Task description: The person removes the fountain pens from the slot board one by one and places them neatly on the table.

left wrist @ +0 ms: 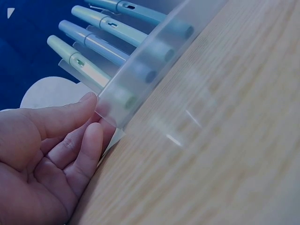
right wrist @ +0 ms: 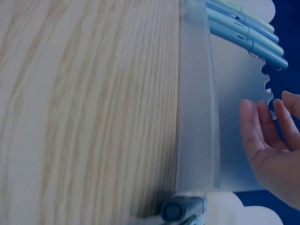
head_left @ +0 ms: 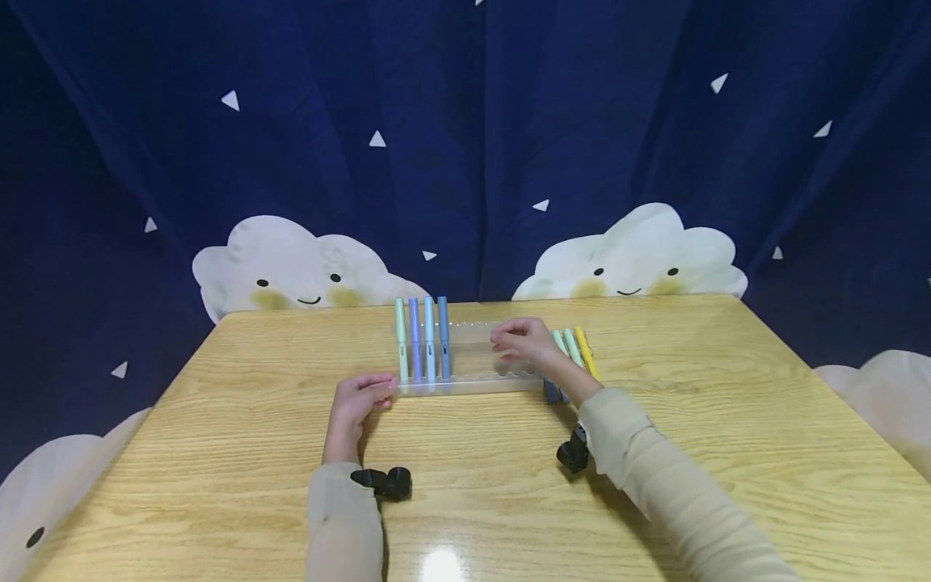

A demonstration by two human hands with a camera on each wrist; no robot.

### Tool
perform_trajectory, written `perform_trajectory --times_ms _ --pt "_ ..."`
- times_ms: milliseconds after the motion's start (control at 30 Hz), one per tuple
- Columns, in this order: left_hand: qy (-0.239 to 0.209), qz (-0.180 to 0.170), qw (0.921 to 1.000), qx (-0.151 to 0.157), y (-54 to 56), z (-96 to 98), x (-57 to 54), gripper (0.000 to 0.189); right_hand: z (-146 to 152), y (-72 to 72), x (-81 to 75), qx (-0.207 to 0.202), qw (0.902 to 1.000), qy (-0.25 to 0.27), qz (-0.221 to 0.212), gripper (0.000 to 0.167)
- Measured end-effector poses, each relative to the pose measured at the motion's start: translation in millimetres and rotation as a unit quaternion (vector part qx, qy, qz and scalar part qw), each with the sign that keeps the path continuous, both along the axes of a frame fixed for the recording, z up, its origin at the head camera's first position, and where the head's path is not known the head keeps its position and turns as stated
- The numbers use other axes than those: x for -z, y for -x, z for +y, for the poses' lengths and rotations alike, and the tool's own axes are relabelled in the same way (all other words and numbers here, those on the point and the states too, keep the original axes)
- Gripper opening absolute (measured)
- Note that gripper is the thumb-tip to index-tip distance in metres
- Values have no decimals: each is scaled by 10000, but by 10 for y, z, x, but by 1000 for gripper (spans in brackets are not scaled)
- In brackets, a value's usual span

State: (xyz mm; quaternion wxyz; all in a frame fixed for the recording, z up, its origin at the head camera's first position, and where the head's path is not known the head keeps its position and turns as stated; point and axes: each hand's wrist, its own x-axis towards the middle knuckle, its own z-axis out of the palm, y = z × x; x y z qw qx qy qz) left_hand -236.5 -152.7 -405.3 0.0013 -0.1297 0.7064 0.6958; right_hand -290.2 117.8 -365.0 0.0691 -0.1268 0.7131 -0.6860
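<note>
A clear plastic pen rack (head_left: 494,385) with a notched back edge stands on the table. In its left part several pens lean side by side: a pale green pen (head_left: 401,339), a lilac pen (head_left: 415,335), a light blue pen (head_left: 429,335) and a darker blue pen (head_left: 444,339). My left hand (head_left: 360,396) holds the rack's left end, thumb (left wrist: 89,103) at the corner and some fingers behind the see-through plastic. Over the rack's right part my right hand (head_left: 527,339) hovers with loosely bent fingers (right wrist: 253,126), nothing between them.
Right of the rack lie more pens: pale green pens (head_left: 572,347), a yellow pen (head_left: 586,352) and dark blue pens (head_left: 550,392), partly hidden by the right wrist. A dark blue curtain (head_left: 465,145) with clouds hangs behind the wooden table (head_left: 480,469).
</note>
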Motion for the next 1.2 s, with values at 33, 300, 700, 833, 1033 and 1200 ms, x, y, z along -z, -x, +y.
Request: perform_trajectory --times_ms 33,300,700,833,1033,1200 --pt "-6 1 10000 -3 3 2 1 28 -25 -3 0 1 10000 18 26 24" --pt "-12 -14 10000 -38 9 3 11 28 -220 6 22 25 9999 34 147 22" --pt "21 -11 10000 4 -2 0 -3 28 -459 -7 33 -279 9994 -188 117 25" --pt "47 2 10000 -2 -3 -2 -6 28 -524 9 51 -352 9990 -180 231 25" --pt "16 22 10000 0 -5 -2 -7 28 -591 12 41 -422 9987 -226 150 26" --pt "12 24 10000 1 5 2 6 27 -616 18 44 -481 9983 -317 28 29"
